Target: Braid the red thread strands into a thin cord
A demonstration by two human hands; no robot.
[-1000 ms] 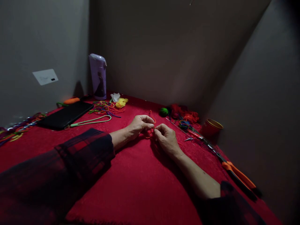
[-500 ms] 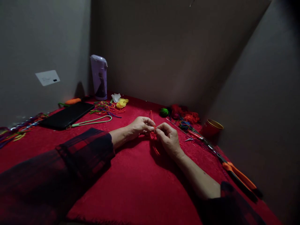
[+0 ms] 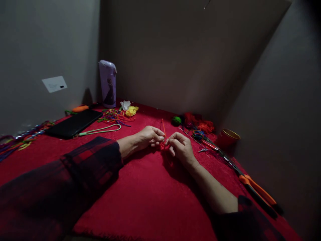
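Note:
My left hand (image 3: 147, 136) and my right hand (image 3: 181, 147) meet fingertip to fingertip over a red cloth-covered table (image 3: 145, 194). Both pinch a thin orange-red cord (image 3: 163, 129). One end of the cord sticks up above my left fingers, and a small knotted bunch of it sits between the two hands. Dark plaid sleeves cover both forearms.
A lilac bottle (image 3: 108, 83) stands in the back corner beside yellow cord (image 3: 131, 110) and loose coloured cords (image 3: 112, 116). A black tablet (image 3: 74, 123) and green loop (image 3: 100, 129) lie left. Green yarn (image 3: 176, 120), red yarn (image 3: 199, 124), a red cup (image 3: 227, 137), orange-handled pliers (image 3: 258, 194) lie right.
The hands have stayed together on the cord, shifting slightly; the upright cord end now stands straighter above my left fingers. The view has drifted a little.

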